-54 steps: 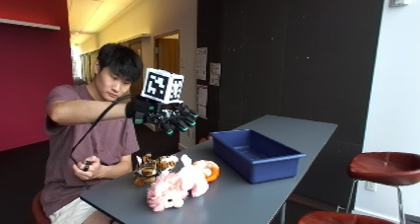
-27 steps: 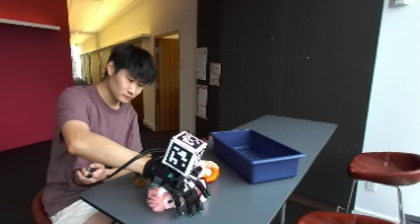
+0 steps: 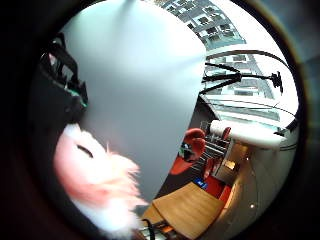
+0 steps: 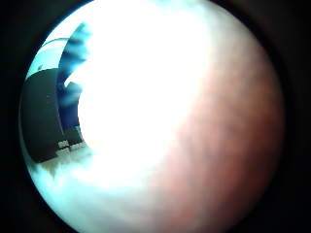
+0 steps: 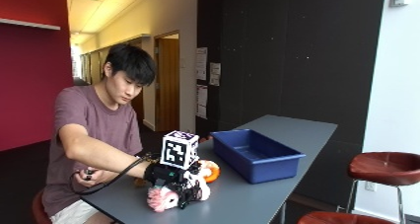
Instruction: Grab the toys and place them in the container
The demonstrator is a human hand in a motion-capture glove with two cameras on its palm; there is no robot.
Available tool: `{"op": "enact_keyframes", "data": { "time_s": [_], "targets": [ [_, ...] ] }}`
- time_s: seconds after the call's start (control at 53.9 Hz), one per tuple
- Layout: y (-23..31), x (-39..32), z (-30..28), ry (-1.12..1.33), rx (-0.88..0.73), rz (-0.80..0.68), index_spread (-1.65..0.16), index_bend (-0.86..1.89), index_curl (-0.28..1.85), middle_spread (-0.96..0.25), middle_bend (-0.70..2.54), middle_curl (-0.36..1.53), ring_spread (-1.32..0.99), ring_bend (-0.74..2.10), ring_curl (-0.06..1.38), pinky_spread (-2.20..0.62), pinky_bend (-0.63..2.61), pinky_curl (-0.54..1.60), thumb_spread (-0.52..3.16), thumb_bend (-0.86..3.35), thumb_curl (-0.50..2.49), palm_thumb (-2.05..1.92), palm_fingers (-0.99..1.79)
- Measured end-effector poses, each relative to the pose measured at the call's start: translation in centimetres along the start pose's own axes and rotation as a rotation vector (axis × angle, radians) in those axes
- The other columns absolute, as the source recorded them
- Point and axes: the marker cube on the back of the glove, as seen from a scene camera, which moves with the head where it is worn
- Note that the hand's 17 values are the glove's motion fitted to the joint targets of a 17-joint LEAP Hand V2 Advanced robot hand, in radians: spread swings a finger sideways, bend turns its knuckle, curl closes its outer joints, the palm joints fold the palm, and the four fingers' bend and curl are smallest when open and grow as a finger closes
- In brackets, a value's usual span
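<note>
A: What's the setting?

B: A hallway with a dark wall. A person sits at a long grey table [image 5: 275,194].

A: Left to right, what's there?

B: The gloved right hand [image 5: 176,182] is down on a pink plush toy [image 5: 164,198], which lies on the table right under the palm. The fingers look curled over it, though it hasn't left the table. Just beyond the hand is an orange toy [image 5: 211,170], partly hidden. Further right, well apart from the hand, sits the blue container [image 5: 256,156].

A: How far along is it?

B: Early, I'd judge. No toy shows in the container. The plush needs carrying over, then the others.
</note>
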Motion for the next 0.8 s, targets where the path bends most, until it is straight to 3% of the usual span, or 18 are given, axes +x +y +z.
{"op": "enact_keyframes", "data": {
  "time_s": [0.13,0.315,0.408,0.538,0.798],
  "targets": [
    [-0.4,-0.7,-0.1,-0.015,0.015,0.018,-0.22,0.67,0.29,-0.20,0.97,0.59,-0.36,0.98,0.46,-0.31,0.70,0.29,1.04,0.14,0.50,0.50,1.09],
    [-0.5,-1.6,-1.6,-0.170,-0.236,0.052,-0.22,1.01,0.45,-0.21,1.15,0.68,-0.39,1.04,0.51,-0.37,0.63,0.30,0.82,0.14,0.63,0.57,1.21],
    [0.3,-2.8,-4.3,-0.123,-0.275,0.049,-0.20,1.11,0.51,-0.20,1.20,0.71,-0.39,1.08,0.53,-0.37,0.66,0.32,0.72,0.14,0.68,0.59,1.19],
    [1.0,-4.0,-9.2,-0.038,-0.217,0.057,-0.18,1.18,0.58,-0.19,1.26,0.74,-0.38,1.12,0.56,-0.37,0.68,0.35,0.60,0.13,0.75,0.59,1.16],
    [2.2,-11.9,-23.6,-0.012,-0.026,-0.065,-0.16,1.20,0.66,-0.18,1.31,0.77,-0.38,1.16,0.60,-0.38,0.73,0.38,0.46,0.11,0.86,0.59,1.12]
  ]
}}
